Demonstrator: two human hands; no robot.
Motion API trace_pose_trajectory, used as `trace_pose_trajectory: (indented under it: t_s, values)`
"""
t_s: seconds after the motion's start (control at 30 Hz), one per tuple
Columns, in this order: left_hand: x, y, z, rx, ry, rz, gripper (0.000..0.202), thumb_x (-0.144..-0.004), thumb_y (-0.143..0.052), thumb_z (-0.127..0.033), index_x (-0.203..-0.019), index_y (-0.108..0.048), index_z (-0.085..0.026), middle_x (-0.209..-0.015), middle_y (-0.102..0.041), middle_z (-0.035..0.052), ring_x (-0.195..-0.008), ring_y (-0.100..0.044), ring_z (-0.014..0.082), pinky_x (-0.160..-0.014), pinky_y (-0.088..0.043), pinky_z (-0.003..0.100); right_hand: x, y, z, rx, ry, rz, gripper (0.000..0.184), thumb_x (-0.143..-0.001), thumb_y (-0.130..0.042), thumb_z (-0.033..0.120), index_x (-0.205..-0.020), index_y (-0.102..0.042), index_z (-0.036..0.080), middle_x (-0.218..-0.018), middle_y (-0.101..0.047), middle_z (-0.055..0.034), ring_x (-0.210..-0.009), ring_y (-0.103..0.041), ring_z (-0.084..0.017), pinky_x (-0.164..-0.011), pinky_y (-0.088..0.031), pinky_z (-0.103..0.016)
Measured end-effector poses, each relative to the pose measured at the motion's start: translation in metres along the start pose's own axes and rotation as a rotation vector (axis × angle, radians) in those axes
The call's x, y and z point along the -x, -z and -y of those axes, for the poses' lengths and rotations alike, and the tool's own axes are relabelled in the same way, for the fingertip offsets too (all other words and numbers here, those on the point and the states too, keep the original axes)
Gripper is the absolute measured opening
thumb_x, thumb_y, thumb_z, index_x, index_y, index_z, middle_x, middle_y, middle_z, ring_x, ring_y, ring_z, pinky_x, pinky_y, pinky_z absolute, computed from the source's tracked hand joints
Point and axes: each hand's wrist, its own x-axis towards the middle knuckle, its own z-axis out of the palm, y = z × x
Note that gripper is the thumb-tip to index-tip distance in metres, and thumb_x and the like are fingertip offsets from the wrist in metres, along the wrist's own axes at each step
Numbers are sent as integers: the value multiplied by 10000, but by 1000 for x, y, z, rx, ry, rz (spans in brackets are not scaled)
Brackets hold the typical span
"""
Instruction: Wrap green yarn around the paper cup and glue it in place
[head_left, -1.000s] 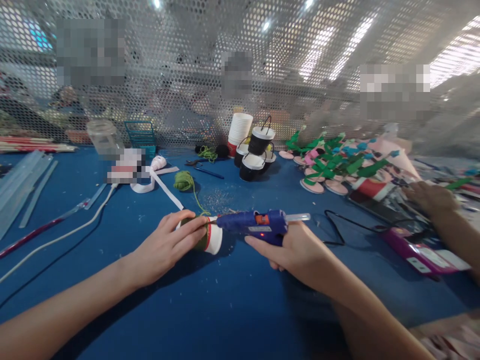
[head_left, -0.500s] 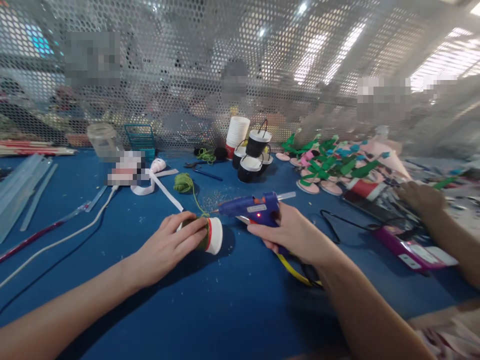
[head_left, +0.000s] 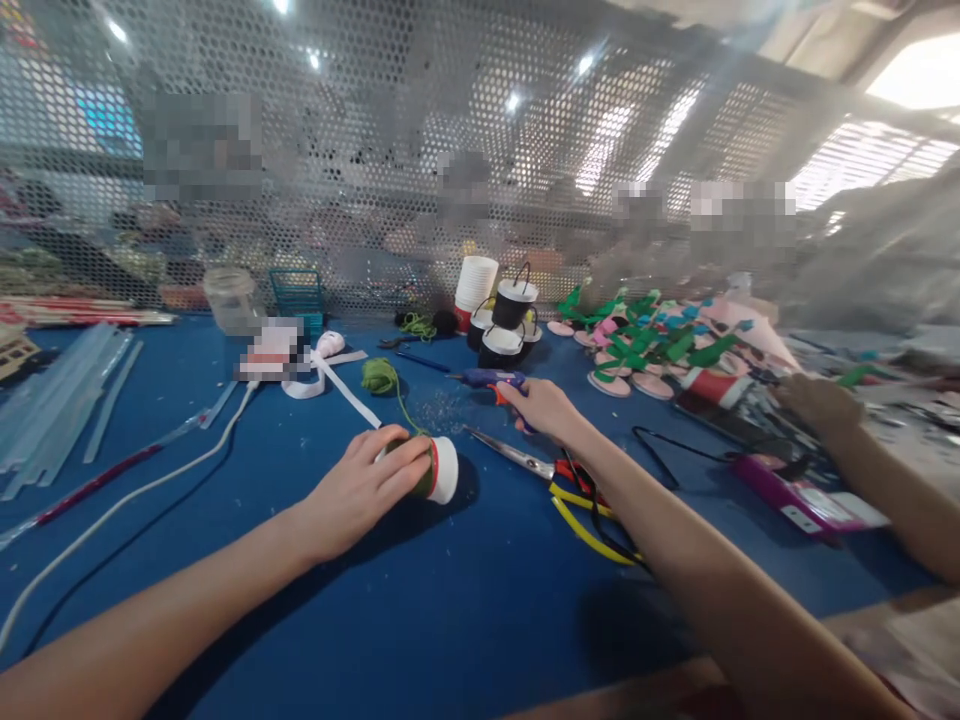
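Note:
My left hand [head_left: 382, 480] is wrapped over a paper cup [head_left: 447, 470] that lies on its side, its white rim facing right. Green yarn covers part of the cup, and a strand runs from it to a small green yarn ball [head_left: 380, 376] behind. In my right hand [head_left: 546, 408] is a blue glue gun [head_left: 480, 377] with an orange trigger, its nozzle pointing left. Below that hand lie scissors [head_left: 517, 455], blades toward the cup, with yellow-edged handles partly behind my forearm. A white ribbon [head_left: 349, 392] stretches toward my left hand.
Black buckets [head_left: 501, 345] and stacked white cups [head_left: 477, 283] stand at the back. Green felt pieces on pink discs [head_left: 608, 383] crowd the right, beside a purple power strip [head_left: 795, 495] and another person's hand [head_left: 817, 405]. Clear glue sticks [head_left: 67, 400] and a white cord [head_left: 150, 480] lie left.
My right hand has carried the glue gun away from the cup, farther back on the table, uncovering the scissors. My left hand still holds the cup. The view has shifted slightly.

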Motion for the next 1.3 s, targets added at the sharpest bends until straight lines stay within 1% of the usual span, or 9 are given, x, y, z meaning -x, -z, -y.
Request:
trace_pose_trajectory:
  t_s: [0.1, 0.17, 0.23, 0.3, 0.43, 0.57, 0.77, 0.9, 1.3]
  values:
    - [1, -1, 0, -5, 8, 14, 286, -871, -289, -31, -1077, -472, -109, -1168, -526, 85, -1063, -370, 244, -817, -353, 357, -3, -7, 2, 98, -7, -17, 283, -812, -465, 310, -592, -530, 144, -445, -560, -56, -445, -572, -176, -508, -417, -270]
    - [2, -1, 0, -8, 9, 10, 288, -872, -289, -33, -1082, -470, -111, -1169, -526, 84, -1069, -366, 244, -823, -352, 359, 1, -8, 6, 149, 8, -79, 211, -802, -486, 271, -702, -572, 106, -654, -638, -151, -679, -626, -256, -626, -429, -332]
    - [2, -1, 0, -13, 6, -2, 290, -872, -288, -31, -1081, -474, -109, -1161, -532, 88, -1066, -371, 244, -818, -356, 359, 11, -8, 14, 173, 53, -136, 189, -804, -484, 241, -821, -587, 83, -906, -623, -220, -921, -571, -311, -750, -393, -396]
    - [1, 1, -1, -16, -7, -18, 292, -872, -282, -32, -1073, -483, -102, -1147, -540, 99, -1058, -380, 247, -807, -361, 363, 24, -6, 23, 154, 134, -113, 216, -824, -457, 261, -854, -606, 108, -1001, -606, -194, -999, -531, -296, -809, -366, -399]
    - [-3, 7, -6, -34, -57, -45, 297, -885, -262, -57, -1060, -500, -88, -1130, -549, 125, -1053, -393, 258, -795, -365, 379, 50, -8, 37, -4, 334, 188, 428, -869, -336, 422, -735, -674, 195, -777, -675, -40, -778, -608, -162, -713, -423, -259]
    - [-6, 14, -12, -73, -124, -73, 288, -878, -275, -35, -1041, -506, -90, -1098, -572, 110, -1016, -427, 266, -771, -344, 379, 59, -17, 39, -334, 307, 531, 642, -832, -223, 589, -656, -683, 177, -635, -644, -31, -653, -578, -153, -627, -415, -267]
    - [-8, 17, -19, -65, -153, -65, 298, -893, -266, -53, -1045, -517, -104, -1088, -583, 89, -1027, -432, 259, -797, -323, 379, 60, -28, 36, -830, 168, 678, 423, -715, -510, 558, -698, -674, 168, -648, -625, -10, -652, -553, -123, -681, -412, -265]
    - [-7, 15, -21, -34, -153, -42, 306, -896, -252, -50, -1058, -505, -109, -1099, -576, 90, -1046, -416, 255, -809, -323, 381, 64, -30, 35, -947, 142, 611, 258, -560, -720, 368, -679, -634, 155, -687, -615, 8, -652, -535, -99, -680, -401, -249]
    - [2, 0, -17, 205, 99, 40, 323, -855, -424, -111, -1173, -388, -150, -1210, -469, 134, -1124, -368, 264, -883, -369, 441, 63, -16, 28, -830, 300, 295, 163, -696, -600, 327, -675, -551, 172, -702, -585, 16, -702, -526, -105, -732, -394, -273]
